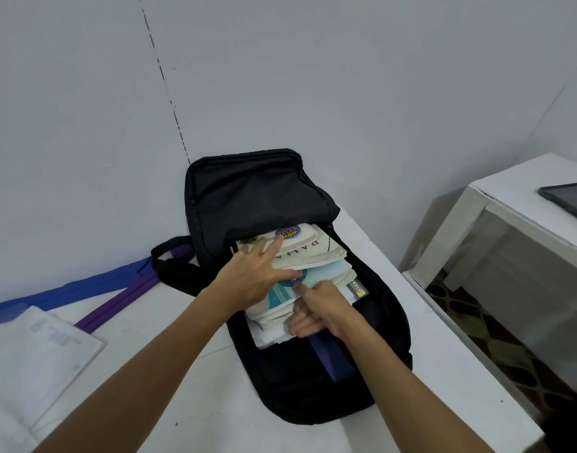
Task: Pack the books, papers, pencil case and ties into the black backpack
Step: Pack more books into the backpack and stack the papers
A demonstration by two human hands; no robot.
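**Book stack being seated in bag**

Fingers of left hand (254, 273) straight, spread, pressed flat on book stack (316, 253); fingers of right hand (316, 312) curled round its near end. Stack inside black backpack (313, 397), long axis toward flap. Unpacked: papers (35, 348), ties (68, 297), leftward, nearer left hand.

Head view, downward over backpack (313, 371)

Books (308, 256) in backpack (388, 338); papers (29, 354), ties (117, 302) left, on table (199, 429)
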